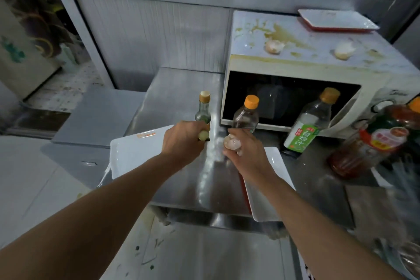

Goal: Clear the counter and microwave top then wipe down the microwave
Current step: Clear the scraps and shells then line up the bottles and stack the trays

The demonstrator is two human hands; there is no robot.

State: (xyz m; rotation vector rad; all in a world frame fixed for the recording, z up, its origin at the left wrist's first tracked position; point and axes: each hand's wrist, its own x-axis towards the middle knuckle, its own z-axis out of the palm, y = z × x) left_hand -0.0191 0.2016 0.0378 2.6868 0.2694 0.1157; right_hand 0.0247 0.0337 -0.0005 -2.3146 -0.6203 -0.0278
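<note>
While poised above the counter [213,179], left fingers [200,130] curled round a small pale piece [203,135], right fingers [236,150] cupping an eggshell [231,142].

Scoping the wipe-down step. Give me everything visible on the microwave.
The microwave is a white, boxy unit sitting on the steel counter against the back wall, right of centre. Its dark door window faces the camera; control knobs sit at the right. The top is smeared with yellow-brown stains and carries two eggshell pieces and a red-rimmed white tray at the back.
</note>
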